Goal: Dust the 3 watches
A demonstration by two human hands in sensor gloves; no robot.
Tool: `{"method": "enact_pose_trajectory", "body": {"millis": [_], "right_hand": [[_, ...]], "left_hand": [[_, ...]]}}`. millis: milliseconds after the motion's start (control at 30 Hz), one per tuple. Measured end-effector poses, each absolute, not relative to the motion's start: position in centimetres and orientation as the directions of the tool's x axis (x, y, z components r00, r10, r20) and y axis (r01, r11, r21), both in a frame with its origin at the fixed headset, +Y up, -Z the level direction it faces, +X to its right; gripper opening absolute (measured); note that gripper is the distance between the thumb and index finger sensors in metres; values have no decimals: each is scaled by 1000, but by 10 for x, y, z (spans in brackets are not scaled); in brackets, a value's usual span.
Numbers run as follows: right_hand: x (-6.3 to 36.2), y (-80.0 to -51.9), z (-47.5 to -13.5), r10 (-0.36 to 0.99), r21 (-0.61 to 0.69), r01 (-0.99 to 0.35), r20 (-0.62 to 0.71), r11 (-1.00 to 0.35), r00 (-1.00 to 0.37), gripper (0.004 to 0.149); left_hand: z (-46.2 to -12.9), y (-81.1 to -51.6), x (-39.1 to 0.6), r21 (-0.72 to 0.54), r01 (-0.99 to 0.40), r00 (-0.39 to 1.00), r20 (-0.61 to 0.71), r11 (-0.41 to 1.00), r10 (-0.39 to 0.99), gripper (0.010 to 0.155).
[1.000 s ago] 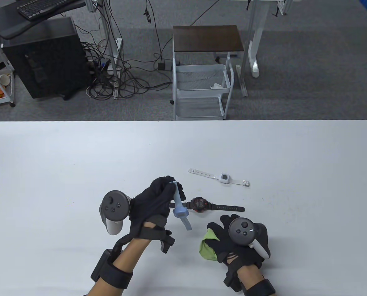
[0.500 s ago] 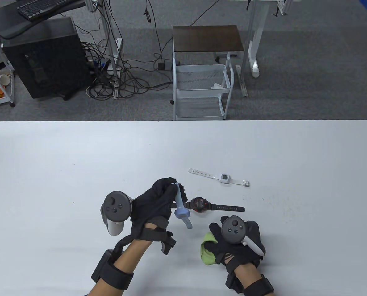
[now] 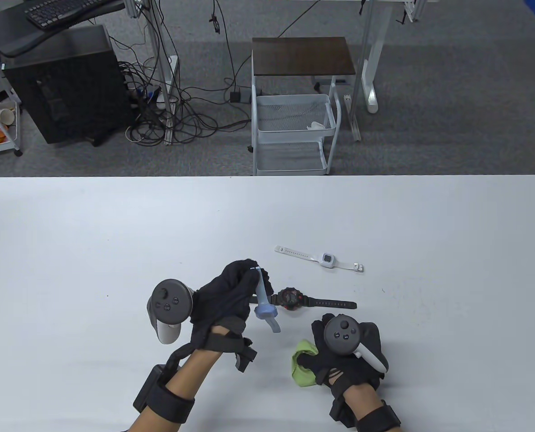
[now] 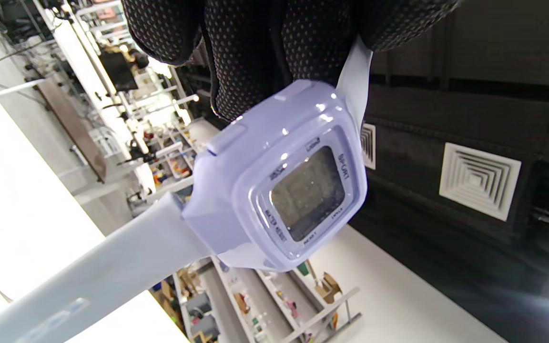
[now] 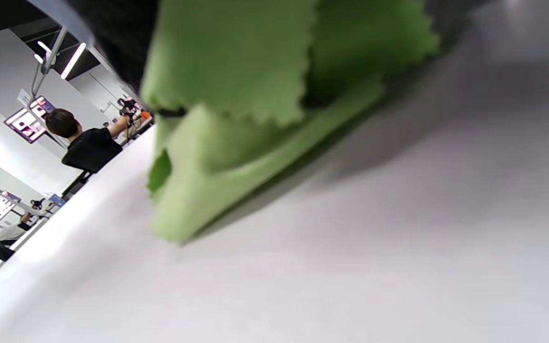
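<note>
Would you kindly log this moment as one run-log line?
left hand: holds lilac watch | right hand: holds green cloth | wiping: not yet

Grey carpet [image 3: 451,103], white cart [image 3: 294,130], cables [image 3: 173,117].

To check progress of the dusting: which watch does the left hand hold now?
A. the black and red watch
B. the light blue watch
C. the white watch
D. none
B: the left hand grips the strap of the light blue watch; the other two lie on the table.
</note>
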State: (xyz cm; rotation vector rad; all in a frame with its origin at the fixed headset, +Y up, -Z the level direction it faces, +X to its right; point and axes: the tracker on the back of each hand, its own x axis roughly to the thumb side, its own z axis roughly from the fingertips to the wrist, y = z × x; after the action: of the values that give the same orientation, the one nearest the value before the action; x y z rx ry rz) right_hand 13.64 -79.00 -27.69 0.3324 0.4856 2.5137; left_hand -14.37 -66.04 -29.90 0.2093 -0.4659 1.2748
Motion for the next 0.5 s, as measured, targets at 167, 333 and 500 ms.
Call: {"method": "enact_pose_trajectory", "body": {"millis": [167, 333, 500], "right_hand": [[139, -783, -277, 623, 363, -539, 171, -760, -763, 89], [141, -773, -273, 694, 291, -631, 247, -719, -677, 87], [137, -765, -268, 725, 220, -703, 370, -676, -581, 81]], "left_hand": [[-299, -660, -143, -106, -951, 214, 447, 289, 869, 43], [-299, -660, -143, -108, -952, 210, 449, 286, 869, 43], [-295, -657, -138, -128, -951, 195, 461, 282, 866, 43]]}}
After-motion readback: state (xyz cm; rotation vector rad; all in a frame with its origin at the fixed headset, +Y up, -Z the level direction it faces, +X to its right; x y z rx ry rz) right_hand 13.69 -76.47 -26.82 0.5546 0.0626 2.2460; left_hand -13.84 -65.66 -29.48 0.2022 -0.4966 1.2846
